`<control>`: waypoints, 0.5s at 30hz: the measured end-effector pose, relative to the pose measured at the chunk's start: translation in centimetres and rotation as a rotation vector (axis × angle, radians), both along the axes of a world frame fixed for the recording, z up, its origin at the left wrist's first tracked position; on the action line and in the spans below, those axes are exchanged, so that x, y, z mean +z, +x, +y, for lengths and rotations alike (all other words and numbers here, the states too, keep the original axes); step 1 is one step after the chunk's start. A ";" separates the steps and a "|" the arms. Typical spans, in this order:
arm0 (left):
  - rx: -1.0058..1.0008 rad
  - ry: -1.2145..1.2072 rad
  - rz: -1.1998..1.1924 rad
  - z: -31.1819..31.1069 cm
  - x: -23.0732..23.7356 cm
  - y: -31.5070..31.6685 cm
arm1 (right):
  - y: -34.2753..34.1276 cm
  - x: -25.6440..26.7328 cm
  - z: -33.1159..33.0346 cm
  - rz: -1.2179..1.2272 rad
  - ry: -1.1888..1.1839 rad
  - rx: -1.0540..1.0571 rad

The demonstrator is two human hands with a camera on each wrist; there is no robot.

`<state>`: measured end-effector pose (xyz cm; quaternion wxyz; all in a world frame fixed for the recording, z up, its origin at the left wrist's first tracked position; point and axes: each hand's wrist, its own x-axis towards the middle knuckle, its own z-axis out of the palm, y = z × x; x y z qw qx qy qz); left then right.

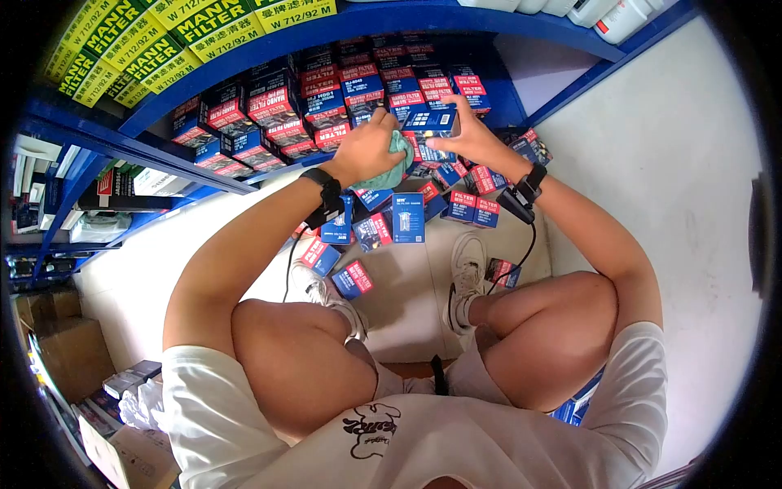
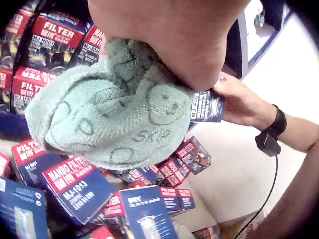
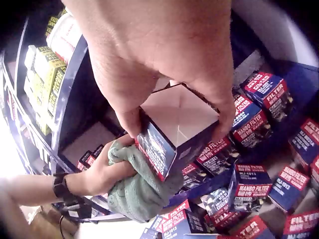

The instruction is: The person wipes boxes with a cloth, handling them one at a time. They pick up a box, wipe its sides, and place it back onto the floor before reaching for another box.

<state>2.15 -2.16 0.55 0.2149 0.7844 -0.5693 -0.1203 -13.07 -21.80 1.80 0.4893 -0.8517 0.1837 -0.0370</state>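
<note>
A blue and red filter box (image 1: 430,122) is gripped in my right hand (image 1: 474,140), thumb on one side and fingers on the other; its pale end face (image 3: 179,112) shows in the right wrist view. My left hand (image 1: 369,150) holds a bunched green cloth (image 1: 399,163) with printed drawings, close beside the box. In the left wrist view the cloth (image 2: 109,109) hangs below the hand and partly covers the box (image 2: 207,106). Whether the cloth touches the box I cannot tell.
Stacked filter boxes (image 1: 273,106) fill the lower blue shelf (image 1: 358,24) ahead. Loose boxes (image 1: 408,218) lie on the floor between the shelf and the person's shoes (image 1: 467,281). Yellow-green boxes (image 1: 199,28) and white bottles (image 1: 623,20) stand above; cartons (image 1: 75,357) sit at the left.
</note>
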 end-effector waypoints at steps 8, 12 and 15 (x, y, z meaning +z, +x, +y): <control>0.007 0.000 0.042 0.0 0.1 0.0 | -0.7 1.4 -0.4 -0.017 -0.148 0.315; 0.032 0.019 0.054 -0.1 0.2 -0.2 | -0.8 0.3 -0.3 -0.189 -0.391 0.346; 0.080 -0.027 0.091 -0.4 0.0 0.1 | -0.9 0.0 0.8 -0.271 -0.421 0.287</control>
